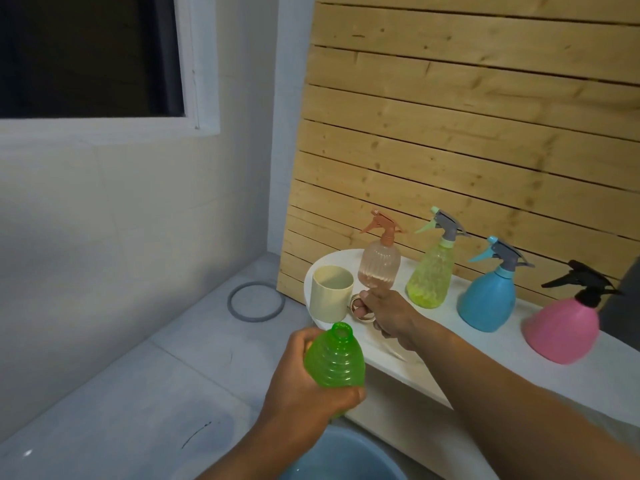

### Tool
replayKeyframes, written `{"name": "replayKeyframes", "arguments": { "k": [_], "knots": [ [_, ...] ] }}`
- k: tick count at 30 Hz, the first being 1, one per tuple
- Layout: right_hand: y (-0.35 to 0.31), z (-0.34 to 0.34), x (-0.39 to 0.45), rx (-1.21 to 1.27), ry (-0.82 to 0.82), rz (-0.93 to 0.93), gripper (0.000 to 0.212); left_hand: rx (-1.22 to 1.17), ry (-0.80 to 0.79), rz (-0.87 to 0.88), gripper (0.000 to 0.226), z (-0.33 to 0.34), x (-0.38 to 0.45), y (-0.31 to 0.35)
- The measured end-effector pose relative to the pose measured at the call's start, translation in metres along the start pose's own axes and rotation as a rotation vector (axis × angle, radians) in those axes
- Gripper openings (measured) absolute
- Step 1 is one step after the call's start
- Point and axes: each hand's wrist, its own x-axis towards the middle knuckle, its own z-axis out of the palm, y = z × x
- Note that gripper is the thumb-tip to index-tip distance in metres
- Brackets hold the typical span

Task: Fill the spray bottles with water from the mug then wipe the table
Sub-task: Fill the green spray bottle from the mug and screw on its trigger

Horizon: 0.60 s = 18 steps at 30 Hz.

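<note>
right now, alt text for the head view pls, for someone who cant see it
A left hand holds an uncapped green bottle while the right hand grips a cream mug's handle on a white table. Four capped spray bottles stand behind.

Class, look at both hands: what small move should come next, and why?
Probably lift the cream mug toward the open green bottle. The right hand already grips its handle, and the left hand holds the capless bottle upright, neck up, over a blue basin.

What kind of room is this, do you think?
Probably a bathroom or utility corner of a home: pale tiled floor, a blue basin holding water, and a white table against a slatted wooden panel under a window.
</note>
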Motion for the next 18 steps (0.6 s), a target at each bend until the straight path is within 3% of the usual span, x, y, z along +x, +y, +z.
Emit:
{"name": "replayKeyframes", "arguments": {
  "k": [13, 18],
  "knots": [
    [0.000, -0.003, 0.004, -0.040, 0.025, 0.013, 0.032, -0.011, -0.019, 0.003, 0.074, 0.001, 0.000, 0.002],
    [-0.009, -0.014, -0.011, -0.091, 0.106, -0.099, 0.032, 0.006, -0.007, -0.005, 0.072, 0.001, 0.000, 0.003]
  ]
}}
